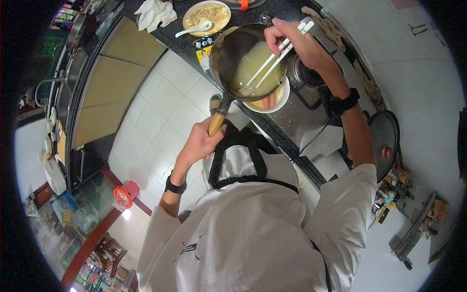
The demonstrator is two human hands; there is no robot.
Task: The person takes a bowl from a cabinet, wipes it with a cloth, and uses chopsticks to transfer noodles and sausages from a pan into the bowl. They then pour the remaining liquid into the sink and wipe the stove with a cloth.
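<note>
My left hand (200,141) is wrapped round the wooden handle of a dark wok (224,61), which is tilted over the counter. Pale, cloudy liquid (258,63) lies in the wok. Between the fingers of my right hand (296,41) is a pair of white chopsticks (277,61), their tips in the liquid. Below the wok's rim sits a white bowl (284,100), partly hidden by the wok, with yellowish food and pinkish sausage-like pieces (270,100) in it.
Behind the wok stands a bowl of food (224,22) with a white spoon (194,29) on it. A white cloth (154,15) lies at the counter's corner. A gas burner (309,73) is at the right, and a dark round pan (393,126) stands farther right.
</note>
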